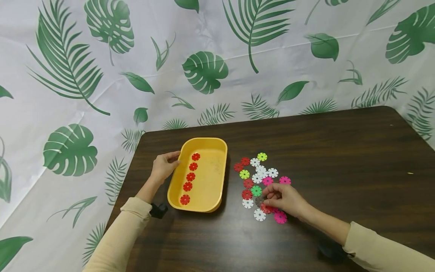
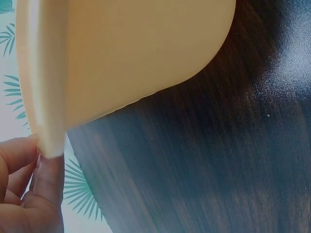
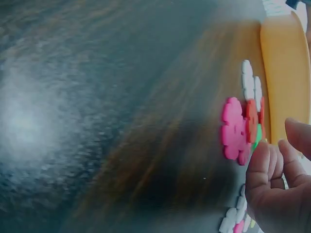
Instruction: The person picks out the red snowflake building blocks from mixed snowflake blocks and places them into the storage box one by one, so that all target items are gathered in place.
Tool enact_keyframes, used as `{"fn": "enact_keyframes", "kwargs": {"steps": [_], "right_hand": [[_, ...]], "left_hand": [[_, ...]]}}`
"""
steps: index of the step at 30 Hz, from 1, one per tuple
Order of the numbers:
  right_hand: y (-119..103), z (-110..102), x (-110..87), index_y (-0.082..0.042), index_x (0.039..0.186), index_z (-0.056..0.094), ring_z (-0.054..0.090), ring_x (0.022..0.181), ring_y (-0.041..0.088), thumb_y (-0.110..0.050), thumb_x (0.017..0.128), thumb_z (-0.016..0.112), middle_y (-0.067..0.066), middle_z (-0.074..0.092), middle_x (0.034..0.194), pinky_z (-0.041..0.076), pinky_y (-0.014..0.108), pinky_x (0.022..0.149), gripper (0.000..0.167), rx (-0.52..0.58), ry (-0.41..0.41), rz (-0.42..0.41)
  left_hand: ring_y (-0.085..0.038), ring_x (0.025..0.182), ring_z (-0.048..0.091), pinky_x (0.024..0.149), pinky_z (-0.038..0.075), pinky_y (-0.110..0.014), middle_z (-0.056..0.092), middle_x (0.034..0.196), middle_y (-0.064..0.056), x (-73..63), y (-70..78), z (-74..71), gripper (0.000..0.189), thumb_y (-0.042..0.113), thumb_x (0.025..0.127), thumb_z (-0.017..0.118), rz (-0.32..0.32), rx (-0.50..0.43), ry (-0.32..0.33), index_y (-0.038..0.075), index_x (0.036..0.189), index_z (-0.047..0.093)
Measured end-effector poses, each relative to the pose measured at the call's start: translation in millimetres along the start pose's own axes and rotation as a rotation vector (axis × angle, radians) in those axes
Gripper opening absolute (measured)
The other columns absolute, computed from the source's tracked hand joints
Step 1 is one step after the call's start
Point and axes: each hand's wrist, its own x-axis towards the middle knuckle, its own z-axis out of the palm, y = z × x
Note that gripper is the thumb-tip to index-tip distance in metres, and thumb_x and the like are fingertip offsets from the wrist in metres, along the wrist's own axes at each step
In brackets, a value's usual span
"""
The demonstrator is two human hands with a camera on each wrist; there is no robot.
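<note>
1. The leaf-printed fabric backdrop is the largest thing, hanging behind the far side of the work.
2. The dark wood-grain counter carries everything else.
3. The yellow rectangular tray sits on the counter with rounded corners, its long axis running away from the person, the far end angled a little to the right.
4. The left hand is nearer the tray; its fingers pinch the left rim.
5. The right hand is nearer the loose pieces, over the near right part of them. Its fingers are bent with the thumb below; I cannot tell whether a piece sits between their tips. The tray lies to the left of these fingers, with loose pieces and counter between.
6. The scatter of notched plastic discs, in white, red, magenta, green and yellow-green, lies to the right of the tray, some overlapping.
7. Inside the tray, 5 red discs form a row beside the left wall, roughly along the long axis.
8. At the right fingertips are a dark grey disc and, just nearer the person, 1 red disc; the green disc lies just left of them.
</note>
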Motion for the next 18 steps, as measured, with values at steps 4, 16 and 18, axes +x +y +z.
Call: {"fn": "enact_keyframes", "kwargs": {"steps": [4, 16, 18], "right_hand": [[4, 3, -1.9, -0.001, 0.098, 0.067, 0.054, 0.072, 0.01, -0.011, 0.078, 0.076, 0.004, 0.062, 0.085, 0.051, 0.019, 0.062, 0.024, -0.114, 0.017, -0.064], [12, 12, -6.0, -0.004, 0.093, 0.068, 0.05, 0.07, 0.004, -0.004, 0.07, 0.08, 0.001, 0.055, 0.083, 0.049, 0.017, 0.058, 0.025, -0.283, 0.071, -0.249], [13, 12, -5.8, -0.005, 0.093, 0.068, 0.049, 0.07, 0.004, -0.005, 0.07, 0.08, 0.0, 0.054, 0.083, 0.048, 0.017, 0.057, 0.026, -0.305, 0.073, -0.254]], "left_hand": [[-0.032, 0.105, 0.062, 0.087, 0.054, -0.037, 0.062, 0.119, -0.022, -0.2, 0.2, 0.1, 0.038, 0.001, 0.089, 0.06, 0.005, -0.002, 0.005, -0.001, 0.127, 0.057], [-0.031, 0.104, 0.063, 0.087, 0.054, -0.037, 0.063, 0.119, -0.021, -1.1, 2.0, -0.3, 0.038, 0.003, 0.09, 0.061, 0.007, 0.013, 0.001, 0.0, 0.128, 0.057], [-0.031, 0.104, 0.063, 0.086, 0.054, -0.037, 0.063, 0.119, -0.021, -1.4, 2.4, -0.7, 0.038, 0.003, 0.09, 0.061, 0.007, 0.014, 0.004, 0.0, 0.128, 0.058]]}}
